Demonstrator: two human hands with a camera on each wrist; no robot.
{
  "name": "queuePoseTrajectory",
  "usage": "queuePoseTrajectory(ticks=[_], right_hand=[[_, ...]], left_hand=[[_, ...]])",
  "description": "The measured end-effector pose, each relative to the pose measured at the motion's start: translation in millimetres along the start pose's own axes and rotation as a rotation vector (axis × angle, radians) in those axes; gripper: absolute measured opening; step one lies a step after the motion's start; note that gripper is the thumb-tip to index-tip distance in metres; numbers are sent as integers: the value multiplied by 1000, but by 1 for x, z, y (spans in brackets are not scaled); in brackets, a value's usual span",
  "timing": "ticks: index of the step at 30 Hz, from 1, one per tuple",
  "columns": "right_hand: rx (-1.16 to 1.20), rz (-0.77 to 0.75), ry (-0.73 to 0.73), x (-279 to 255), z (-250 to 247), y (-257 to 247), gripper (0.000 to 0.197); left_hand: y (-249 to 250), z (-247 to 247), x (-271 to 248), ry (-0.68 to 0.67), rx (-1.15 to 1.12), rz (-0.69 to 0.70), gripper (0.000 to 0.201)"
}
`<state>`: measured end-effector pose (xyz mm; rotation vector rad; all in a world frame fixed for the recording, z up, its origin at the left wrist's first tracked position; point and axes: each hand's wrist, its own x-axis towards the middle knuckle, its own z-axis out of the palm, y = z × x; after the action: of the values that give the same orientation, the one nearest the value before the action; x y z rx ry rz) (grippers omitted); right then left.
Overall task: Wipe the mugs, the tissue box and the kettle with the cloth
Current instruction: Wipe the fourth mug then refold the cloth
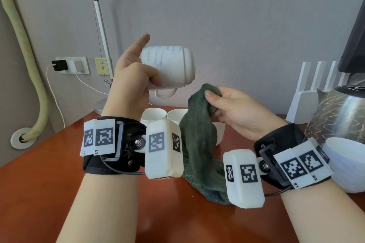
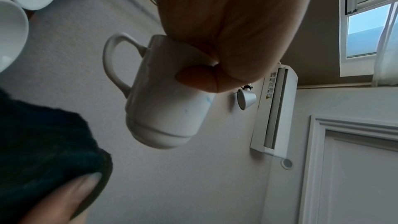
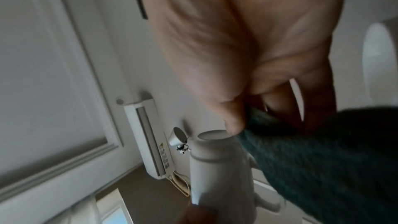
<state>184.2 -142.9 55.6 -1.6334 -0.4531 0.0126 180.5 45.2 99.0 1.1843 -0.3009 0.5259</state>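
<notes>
My left hand (image 1: 136, 77) grips a white mug (image 1: 169, 65) lifted above the table, lying on its side with the handle (image 1: 166, 92) pointing down and faint blue marks on its wall. In the left wrist view the same mug (image 2: 165, 108) hangs below my thumb. My right hand (image 1: 233, 112) pinches the top of a dark green cloth (image 1: 197, 140), which drapes down onto the red-brown table (image 1: 59, 163). The cloth (image 3: 323, 159) sits just right of the mug (image 3: 219, 168), apart from it. A patterned metal kettle (image 1: 339, 116) stands at the far right.
Two white mugs (image 1: 154, 114) (image 1: 177, 114) stand behind my left wrist, a third partly hidden by the cloth. A white bowl (image 1: 345, 163) sits beside my right wrist. A lamp base (image 1: 100, 106) and white rack (image 1: 316, 89) stand at the back.
</notes>
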Motion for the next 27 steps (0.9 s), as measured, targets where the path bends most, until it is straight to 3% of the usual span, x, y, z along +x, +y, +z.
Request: queuePoseTrajectory(ticks=[3, 9, 16, 20, 24, 27], right_hand=[[-98, -21, 13, 1, 2, 1, 12], [25, -101, 130, 3, 3, 0, 11], [247, -398, 268, -4, 7, -10, 7], [441, -446, 145, -5, 9, -13, 38], [109, -512, 155, -6, 10, -15, 79], [-82, -527, 206, -8, 8, -16, 84]], left_hand=[[-1, 0, 1, 0, 13, 0, 86], [0, -1, 0, -8, 1, 10, 88], [2, 2, -1, -22, 20, -1, 82], [4, 5, -4, -39, 45, -4, 82], [6, 7, -6, -73, 13, 4, 85], [6, 6, -8, -155, 8, 7, 96]])
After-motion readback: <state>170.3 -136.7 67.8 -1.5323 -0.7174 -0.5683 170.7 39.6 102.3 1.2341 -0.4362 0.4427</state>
